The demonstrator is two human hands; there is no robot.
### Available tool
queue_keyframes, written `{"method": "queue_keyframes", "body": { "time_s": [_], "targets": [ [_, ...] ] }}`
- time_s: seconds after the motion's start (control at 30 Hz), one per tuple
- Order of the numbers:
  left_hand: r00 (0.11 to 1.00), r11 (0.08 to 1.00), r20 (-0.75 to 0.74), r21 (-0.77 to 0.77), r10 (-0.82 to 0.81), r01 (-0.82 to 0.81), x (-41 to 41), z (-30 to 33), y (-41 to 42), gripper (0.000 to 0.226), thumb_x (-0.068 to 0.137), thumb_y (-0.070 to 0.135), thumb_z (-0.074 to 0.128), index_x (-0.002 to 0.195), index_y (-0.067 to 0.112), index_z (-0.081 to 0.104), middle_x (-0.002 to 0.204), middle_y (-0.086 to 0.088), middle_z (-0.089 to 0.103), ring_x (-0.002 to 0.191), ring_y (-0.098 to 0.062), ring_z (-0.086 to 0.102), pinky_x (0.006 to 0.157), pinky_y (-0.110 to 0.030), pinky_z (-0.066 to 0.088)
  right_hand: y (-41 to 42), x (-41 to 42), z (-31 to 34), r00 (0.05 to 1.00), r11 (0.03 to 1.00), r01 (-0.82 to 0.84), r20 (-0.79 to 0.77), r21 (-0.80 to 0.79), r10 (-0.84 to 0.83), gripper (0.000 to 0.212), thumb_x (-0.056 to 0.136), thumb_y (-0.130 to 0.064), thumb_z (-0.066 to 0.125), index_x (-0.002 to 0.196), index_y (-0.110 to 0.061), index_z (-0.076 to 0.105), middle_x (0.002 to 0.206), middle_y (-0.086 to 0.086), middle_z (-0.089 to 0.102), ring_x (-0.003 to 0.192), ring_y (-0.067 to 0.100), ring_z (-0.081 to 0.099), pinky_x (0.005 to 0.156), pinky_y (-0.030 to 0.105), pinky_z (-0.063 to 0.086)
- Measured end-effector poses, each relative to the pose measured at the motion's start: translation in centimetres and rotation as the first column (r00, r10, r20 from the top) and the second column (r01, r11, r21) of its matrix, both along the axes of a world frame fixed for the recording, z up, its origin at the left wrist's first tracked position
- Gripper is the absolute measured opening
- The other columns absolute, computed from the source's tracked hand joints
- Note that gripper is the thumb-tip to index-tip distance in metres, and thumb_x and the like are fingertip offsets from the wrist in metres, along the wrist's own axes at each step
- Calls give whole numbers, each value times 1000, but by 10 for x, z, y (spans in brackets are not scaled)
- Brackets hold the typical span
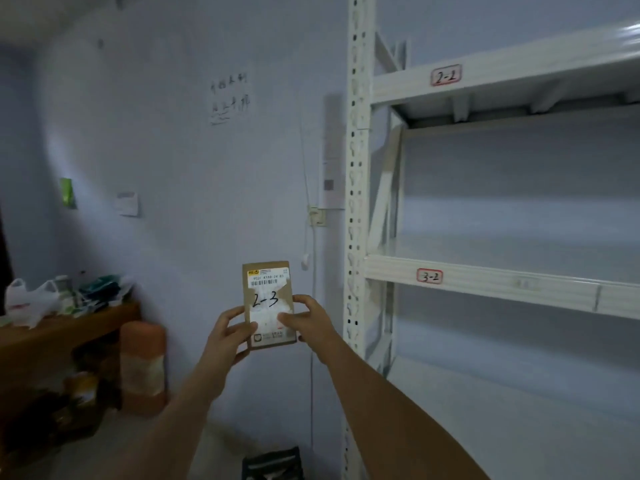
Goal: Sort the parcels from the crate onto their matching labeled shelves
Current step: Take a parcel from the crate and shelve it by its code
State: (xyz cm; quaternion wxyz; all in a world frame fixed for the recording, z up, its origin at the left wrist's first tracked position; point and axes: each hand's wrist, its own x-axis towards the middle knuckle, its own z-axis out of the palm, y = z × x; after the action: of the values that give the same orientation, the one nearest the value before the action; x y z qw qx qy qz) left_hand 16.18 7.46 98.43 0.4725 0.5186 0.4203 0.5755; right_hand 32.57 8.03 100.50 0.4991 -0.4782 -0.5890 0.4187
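Both grips pinch parcel point(268, 303) upright: left hand point(227, 336), right hand point(310, 322). Handwritten mark reads 2-3. Visible shelf labels 2-2 point(446, 77), 3-2 point(429, 276): no match; seek 2-3 before placing.

One parcel point(269, 303), marked 2-3, held upright between two hands, the left hand point(227, 336) and the right hand point(309, 322); two shelf labels right of the hands, 2-2 point(446, 77) well above them and 3-2 point(429, 276) just above their level; one dark crate point(272, 462) below the hands; one wooden table point(69, 327) to their left, bearing one white plastic bag point(27, 299).
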Motion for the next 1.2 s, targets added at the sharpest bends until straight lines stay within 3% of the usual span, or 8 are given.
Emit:
{"method": "queue_keyframes", "body": {
  "time_s": [0.17, 0.33, 0.5, 0.63, 0.77, 0.93, 1.1, 1.2],
  "targets": [
    [994, 994, -2, 2, -108, 108, 72, 9, -1, 28, 89, 8, 59, 114, 18, 55, 99, -9, 67, 90, -23, 64, 67, -28, 50, -19, 76, 3, 993, 993, 121, -18, -2, -121, 45, 85, -16, 67, 126, -17, 50, 105, 8, 65, 75, 4, 60, 50, 7, 42],
    [981, 981, -3, 17, -192, 192, 147, 21, -14, 25, 88, 4, 60, 109, 17, 58, 95, -10, 69, 82, -19, 66, 57, -21, 53, -47, 150, 11, 977, 977, 213, -34, 16, -213, 44, 84, -15, 67, 125, -17, 51, 102, 5, 65, 76, 3, 61, 55, 10, 42],
    [978, 978, 17, 29, -208, 208, 217, 37, -45, 27, 87, 2, 59, 112, 13, 57, 92, -7, 67, 81, -20, 65, 62, -27, 51, -78, 217, 23, 962, 962, 271, -38, 35, -269, 47, 83, -13, 66, 127, -18, 52, 117, 12, 65, 88, 13, 62, 61, 15, 43],
    [978, 978, 55, 48, -203, 201, 256, 52, -74, 30, 86, 1, 60, 112, 13, 58, 93, -6, 69, 84, -21, 67, 61, -25, 53, -109, 259, 41, 966, 964, 259, -33, 61, -258, 42, 85, -12, 64, 125, -18, 52, 104, 8, 66, 79, 10, 62, 60, 17, 45],
    [976, 974, 53, 83, -213, 208, 288, 67, -104, 26, 86, 0, 59, 109, 12, 58, 91, -6, 70, 84, -21, 67, 65, -28, 53, -139, 291, 52, 962, 959, 272, -42, 84, -269, 45, 86, -11, 63, 128, -19, 50, 104, 5, 64, 87, 16, 62, 74, 30, 46],
    [966, 960, 43, 124, -257, 250, 346, 86, -134, 24, 85, -1, 58, 106, 11, 58, 91, -9, 68, 78, -21, 66, 60, -26, 52, -186, 343, 69, 945, 937, 326, -72, 125, -320, 46, 85, -8, 61, 129, -17, 50, 109, 11, 64, 81, 13, 62, 59, 19, 46],
    [924, 909, 10, 187, -381, 373, 426, 113, -173, 28, 85, 1, 59, 111, 11, 57, 90, -7, 70, 79, -21, 67, 61, -26, 50, -249, 413, 93, 901, 884, 433, -102, 176, -421, 47, 85, -7, 60, 130, -18, 50, 104, 11, 64, 87, 18, 61, 61, 20, 46],
    [884, 860, 6, 236, -468, 453, 480, 134, -204, 28, 85, 2, 60, 111, 12, 57, 92, -6, 69, 79, -18, 67, 61, -25, 50, -294, 461, 113, 856, 829, 516, -106, 217, -505, 47, 85, -9, 61, 129, -19, 50, 108, 15, 66, 89, 20, 62, 70, 28, 51]
  ]
}}
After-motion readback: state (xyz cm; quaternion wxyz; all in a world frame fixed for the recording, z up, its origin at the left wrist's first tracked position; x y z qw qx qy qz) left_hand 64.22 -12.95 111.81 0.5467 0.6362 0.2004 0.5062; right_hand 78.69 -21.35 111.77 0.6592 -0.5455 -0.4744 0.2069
